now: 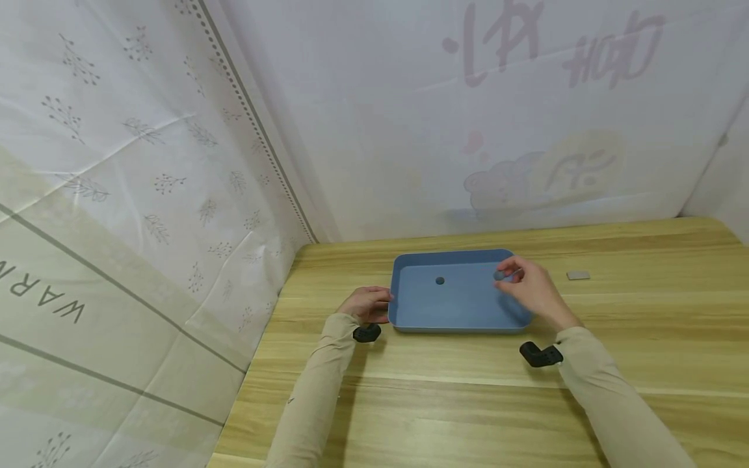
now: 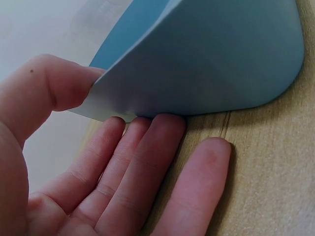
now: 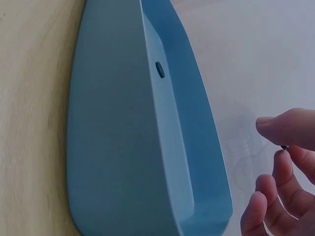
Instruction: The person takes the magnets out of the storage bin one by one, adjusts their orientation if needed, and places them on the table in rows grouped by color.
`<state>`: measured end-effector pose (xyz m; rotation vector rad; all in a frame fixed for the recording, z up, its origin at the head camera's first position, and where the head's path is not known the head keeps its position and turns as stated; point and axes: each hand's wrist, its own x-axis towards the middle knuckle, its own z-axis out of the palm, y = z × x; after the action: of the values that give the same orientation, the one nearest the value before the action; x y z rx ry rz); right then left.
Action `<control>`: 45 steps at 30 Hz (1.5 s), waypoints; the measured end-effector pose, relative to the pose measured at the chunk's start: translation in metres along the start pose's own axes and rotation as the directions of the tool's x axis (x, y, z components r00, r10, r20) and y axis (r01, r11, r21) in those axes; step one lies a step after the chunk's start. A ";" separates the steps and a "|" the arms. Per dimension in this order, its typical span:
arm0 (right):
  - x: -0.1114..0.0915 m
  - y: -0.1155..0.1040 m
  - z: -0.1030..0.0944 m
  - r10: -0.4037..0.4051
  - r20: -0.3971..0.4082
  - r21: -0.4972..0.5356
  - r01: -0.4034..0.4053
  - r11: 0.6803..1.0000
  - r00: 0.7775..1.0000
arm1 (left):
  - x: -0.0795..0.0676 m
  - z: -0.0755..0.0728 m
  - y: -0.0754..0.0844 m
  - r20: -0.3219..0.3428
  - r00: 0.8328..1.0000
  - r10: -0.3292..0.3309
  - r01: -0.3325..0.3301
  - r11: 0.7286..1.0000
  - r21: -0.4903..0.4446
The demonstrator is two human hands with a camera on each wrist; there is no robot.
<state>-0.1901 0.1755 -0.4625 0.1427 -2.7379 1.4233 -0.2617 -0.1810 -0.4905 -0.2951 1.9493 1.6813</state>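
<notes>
A shallow blue tray (image 1: pixel 456 305) lies on the wooden table. At its left end is my left hand (image 1: pixel 367 304); in the left wrist view the thumb (image 2: pixel 69 81) bears on the rim while the fingers lie at the foot of the outer wall. Over the tray's right part, my right hand (image 1: pixel 529 286) pinches a small round grey disc (image 1: pixel 499 275) between thumb and fingers. Only a dark sliver of that disc (image 3: pixel 284 147) shows in the right wrist view. A second small dark disc (image 1: pixel 440 281) sits on the tray floor, left of the middle.
A small flat grey rectangular piece (image 1: pixel 578 275) lies on the table (image 1: pixel 655 312) to the right of the tray. Behind the table hangs a pale printed cloth (image 1: pixel 380 130), and another patterned cloth (image 1: pixel 146 214) runs down the left side.
</notes>
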 end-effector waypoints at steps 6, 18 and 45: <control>-0.005 0.004 -0.009 0.003 -0.018 -0.009 -0.003 1.000 1.000 | -0.001 0.000 0.001 -0.011 1.000 -0.003 0.003 1.000 0.002; -0.008 0.019 -0.025 -0.007 -0.072 -0.043 0.004 0.999 0.997 | 0.000 0.000 -0.001 -0.014 1.000 0.003 -0.003 1.000 0.010; -0.029 0.059 -0.061 0.050 -0.178 -0.087 -0.067 0.994 0.983 | 0.001 0.000 -0.001 -0.004 1.000 0.001 -0.001 1.000 0.001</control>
<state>-0.1673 0.2610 -0.4781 -0.0656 -2.6762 1.2522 -0.2621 -0.1811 -0.4915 -0.2973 1.9532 1.6819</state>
